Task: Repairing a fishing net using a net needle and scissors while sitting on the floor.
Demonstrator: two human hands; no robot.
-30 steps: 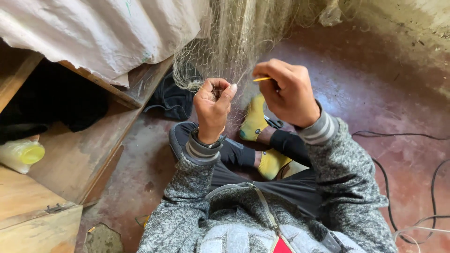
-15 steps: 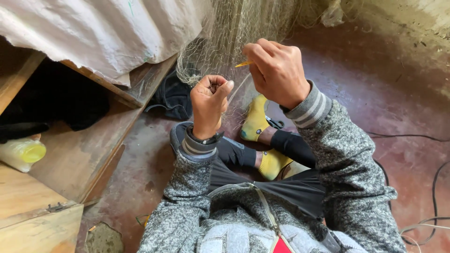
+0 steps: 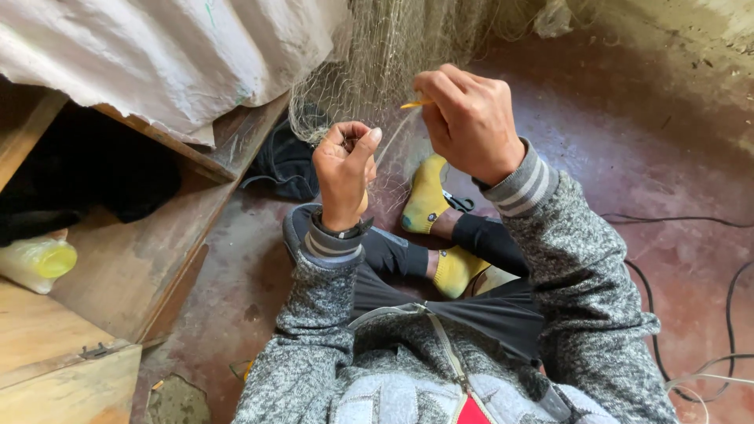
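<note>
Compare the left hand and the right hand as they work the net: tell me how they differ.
The right hand is raised higher than the left hand and sits further from the body. The right hand pinches a thin yellow tool between its fingertips, while the left hand is closed in a fist with the thumb up, gripping strands of the fishing net. The left wrist shows a dark band; the right wrist shows none. Both come out of grey knit sleeves with striped cuffs.
</note>
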